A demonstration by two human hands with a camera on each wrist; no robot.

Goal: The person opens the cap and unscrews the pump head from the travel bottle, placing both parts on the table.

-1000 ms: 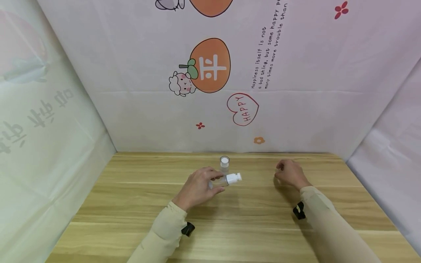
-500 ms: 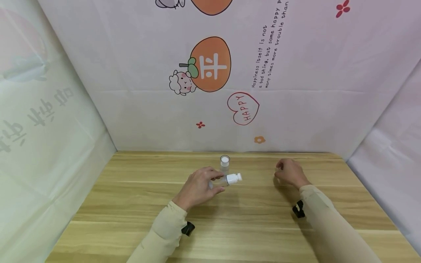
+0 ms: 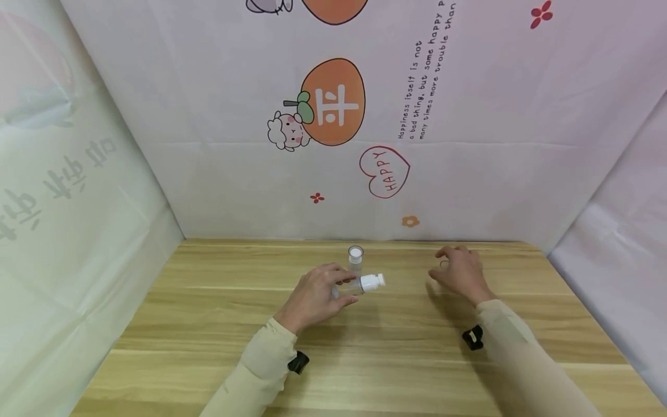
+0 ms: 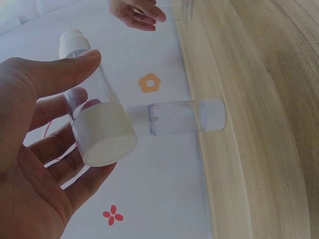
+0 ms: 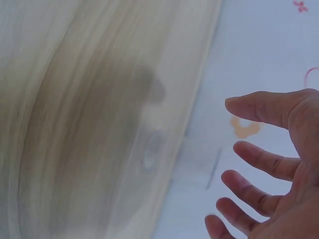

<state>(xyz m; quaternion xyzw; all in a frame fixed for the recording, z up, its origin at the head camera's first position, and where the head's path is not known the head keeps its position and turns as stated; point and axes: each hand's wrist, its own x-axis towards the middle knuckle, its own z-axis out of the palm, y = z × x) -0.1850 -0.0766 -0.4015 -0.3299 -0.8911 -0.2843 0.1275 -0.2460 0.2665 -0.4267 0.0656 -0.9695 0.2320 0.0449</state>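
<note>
My left hand (image 3: 312, 298) grips a clear pump bottle (image 3: 371, 282) with a white pump head and white base, tilted above the table. Its white base (image 4: 104, 134) faces the camera in the left wrist view, thumb on one side, fingers on the other. Just beyond it, a second clear cylinder (image 4: 174, 118) with a white base stands upright on the table. My right hand (image 3: 461, 278) is apart from these, its fingers spread with nothing gripped in the right wrist view. Close by stands a clear see-through piece (image 5: 194, 159); its outline is faint and blurred.
The wood-grain table (image 3: 396, 365) ends at a white printed backdrop (image 3: 234, 191) just behind the cylinders. White sheets also hang at the left (image 3: 78, 260) and right (image 3: 620, 249). A black strap piece (image 3: 473, 337) sits on the right wrist.
My right hand has opened its fingers and shifted slightly up and left, leaving the clear piece beside it. The left hand and its pump bottle have hardly moved.
</note>
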